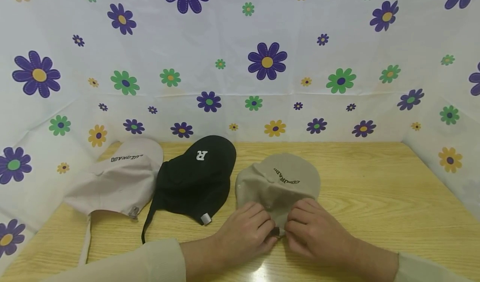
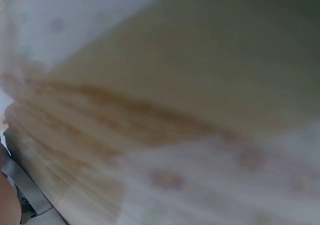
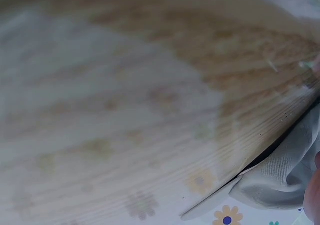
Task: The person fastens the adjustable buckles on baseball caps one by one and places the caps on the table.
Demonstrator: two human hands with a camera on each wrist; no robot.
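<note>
A khaki baseball cap (image 1: pixel 286 167) with dark lettering lies at the middle of the table, its brim toward the back wall. My left hand (image 1: pixel 249 230) grips the near edge of this cap on its left side. On the other side my right hand (image 1: pixel 313 232) pinches the same edge with curled fingers. Between the two hands a small dark buckle (image 1: pixel 275 232) shows at the cap's strap; most of the strap is hidden by the fingers. Both wrist views are blurred and show mostly the wood-grain tabletop (image 2: pixel 90 115).
To the left lies a black cap (image 1: pixel 198 178) with a white R, its strap hanging loose. Beyond it is a pale pinkish cap (image 1: pixel 116 182) with lettering and a loose strap. A white flower-patterned cloth (image 1: pixel 225 36) stands behind and along both sides of the wooden table (image 1: pixel 375 190).
</note>
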